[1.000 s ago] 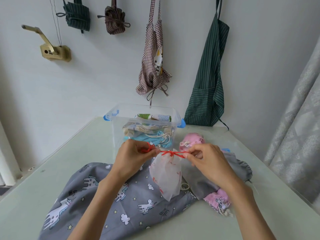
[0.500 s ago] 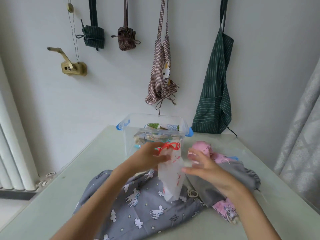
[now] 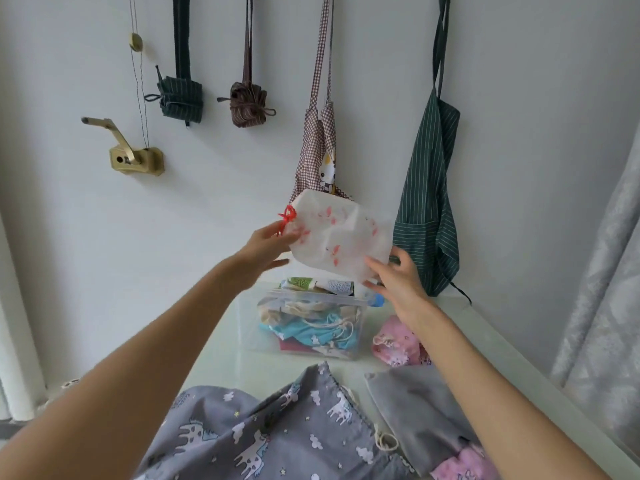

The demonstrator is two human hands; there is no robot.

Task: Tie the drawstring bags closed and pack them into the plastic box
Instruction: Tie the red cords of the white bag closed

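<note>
A white drawstring bag (image 3: 337, 233) with red prints and a tied red cord (image 3: 286, 218) is held flat in the air above the clear plastic box (image 3: 356, 336). My left hand (image 3: 265, 251) holds its tied end, thumb and fingers around the neck. My right hand (image 3: 398, 282) pinches the bag's bottom corner. The box stands on the table and holds several tied bags, blue, beige and patterned. A grey unicorn-print bag (image 3: 277, 434), a plain grey bag (image 3: 419, 414) and pink bags (image 3: 398, 344) lie on the table nearer me.
The pale green table (image 3: 221, 348) meets the white wall behind the box. Aprons (image 3: 427, 209) and rolled cloth bundles (image 3: 180, 98) hang on the wall. A brass crank fitting (image 3: 135, 161) is mounted at the left. A grey curtain (image 3: 606, 306) hangs at the right.
The red cord was tied, then both hands lifted the white bag off the table, turned it sideways and carried it up over the box. The view tilted upward.
</note>
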